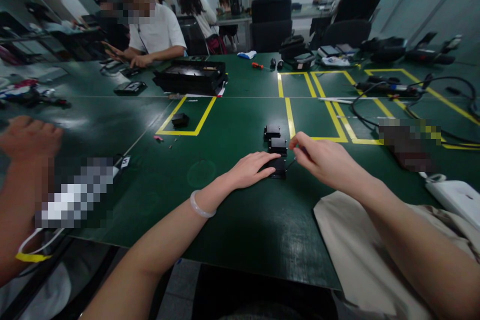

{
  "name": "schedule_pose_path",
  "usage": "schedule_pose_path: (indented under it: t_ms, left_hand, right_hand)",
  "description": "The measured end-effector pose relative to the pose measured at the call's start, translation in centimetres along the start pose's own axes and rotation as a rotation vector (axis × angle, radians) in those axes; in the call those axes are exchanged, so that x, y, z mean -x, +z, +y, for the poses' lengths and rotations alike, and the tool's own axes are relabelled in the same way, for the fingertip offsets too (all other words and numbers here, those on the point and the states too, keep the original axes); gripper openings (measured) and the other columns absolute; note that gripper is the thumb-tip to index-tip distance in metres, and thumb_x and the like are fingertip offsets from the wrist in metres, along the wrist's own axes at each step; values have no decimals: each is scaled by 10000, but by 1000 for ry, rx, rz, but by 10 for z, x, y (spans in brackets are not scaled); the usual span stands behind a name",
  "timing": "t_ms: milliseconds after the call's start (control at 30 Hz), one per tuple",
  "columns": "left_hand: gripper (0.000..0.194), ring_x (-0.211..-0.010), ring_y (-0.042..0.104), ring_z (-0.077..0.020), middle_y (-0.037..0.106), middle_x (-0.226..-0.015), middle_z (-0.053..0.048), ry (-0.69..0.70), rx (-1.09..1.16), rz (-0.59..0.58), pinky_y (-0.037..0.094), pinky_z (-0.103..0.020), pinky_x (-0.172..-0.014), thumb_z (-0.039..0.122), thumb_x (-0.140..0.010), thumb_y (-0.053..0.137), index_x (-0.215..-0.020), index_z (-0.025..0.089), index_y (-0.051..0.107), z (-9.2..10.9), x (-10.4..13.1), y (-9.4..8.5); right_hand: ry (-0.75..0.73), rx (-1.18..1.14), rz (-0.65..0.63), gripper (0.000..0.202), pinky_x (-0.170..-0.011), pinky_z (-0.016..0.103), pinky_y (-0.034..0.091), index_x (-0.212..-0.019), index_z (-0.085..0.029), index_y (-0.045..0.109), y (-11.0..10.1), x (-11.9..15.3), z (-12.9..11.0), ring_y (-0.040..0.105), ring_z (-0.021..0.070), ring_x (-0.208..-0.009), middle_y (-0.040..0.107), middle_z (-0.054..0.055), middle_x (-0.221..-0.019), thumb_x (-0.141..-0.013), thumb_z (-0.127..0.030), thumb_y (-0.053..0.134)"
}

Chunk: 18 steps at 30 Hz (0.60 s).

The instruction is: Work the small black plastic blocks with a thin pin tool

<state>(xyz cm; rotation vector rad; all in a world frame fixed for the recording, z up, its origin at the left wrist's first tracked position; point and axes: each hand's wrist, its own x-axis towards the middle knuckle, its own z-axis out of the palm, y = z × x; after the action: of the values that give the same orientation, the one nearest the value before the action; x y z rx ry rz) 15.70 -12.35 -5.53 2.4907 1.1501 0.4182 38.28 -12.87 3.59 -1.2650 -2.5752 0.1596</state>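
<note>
Resting across the nearest black rectangular box (pixel 278 169), our left hand (pixel 250 167) has its fingers stretched out and its thumb parted from them, covering part of that box on the dark green worktop (pixel 243 230). Our right hand (pixel 320 156) is just beside it, fingers curled in; a thin dark rod (pixel 291 163) shows between its lower fingers and the box, but we cannot tell whether the hand grips it. Two more black boxes with small light-coloured fittings (pixel 278 146) sit directly beyond, in line with the first.

Around us, a small black block (pixel 180 120) lies inside a yellow tape outline (pixel 207 117) to the left, with a tiny pink piece (pixel 158 138) near it. Past these stands a long black open-topped tray (pixel 191 77). A screwdriver with an orange handle (pixel 257 65) lies toward the far edge. On our right, beige cloth (pixel 345 245) drapes over the near edge beneath our forearm, close to a white rounded case (pixel 455 200), and black cables (pixel 442 80) loop over the tape. A co-worker's hand (pixel 32 135) is at far left, well apart from ours.
</note>
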Motion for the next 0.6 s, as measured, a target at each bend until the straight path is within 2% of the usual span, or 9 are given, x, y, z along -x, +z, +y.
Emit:
schedule_pose_path:
  t_ms: [167, 333, 500, 600]
  left_hand:
    - [442, -1187, 523, -228, 543, -1327, -62, 3, 5, 0, 395, -396, -1019, 446, -1008, 333, -1409, 267, 386, 0, 0, 0]
    - [448, -1193, 518, -228, 540, -1333, -60, 2, -2, 2, 394, -394, -1022, 453, -1006, 343, -1411, 267, 384, -1, 0, 2]
    - [446, -1188, 518, -227, 541, -1329, -62, 7, 2, 0, 392, -397, -1021, 447, -1005, 348, -1411, 264, 381, -2, 0, 2]
    - [448, -1179, 522, -231, 542, -1326, -66, 0, 3, -9, 397, -399, -1009, 446, -1006, 344, -1415, 268, 376, -1, 0, 1]
  right_hand:
    - [16, 23, -7, 298, -532, 276, 271, -952, -198, 540, 1, -1, 1, 576, 185, -607, 639, 38, -701, -973, -403, 324]
    - [10, -5, 0, 235, -538, 272, 273, -1043, -190, 526, 2, -1, 1, 565, 172, -598, 648, 30, -721, -961, -310, 341]
    - [5, 20, 4, 277, -530, 271, 263, -954, -198, 548, 2, -1, 2, 560, 176, -589, 632, 27, -683, -967, -395, 355]
    - [-5, 5, 2, 245, -527, 271, 261, -1002, -198, 538, 2, 0, 3, 551, 170, -579, 634, 22, -694, -966, -360, 358]
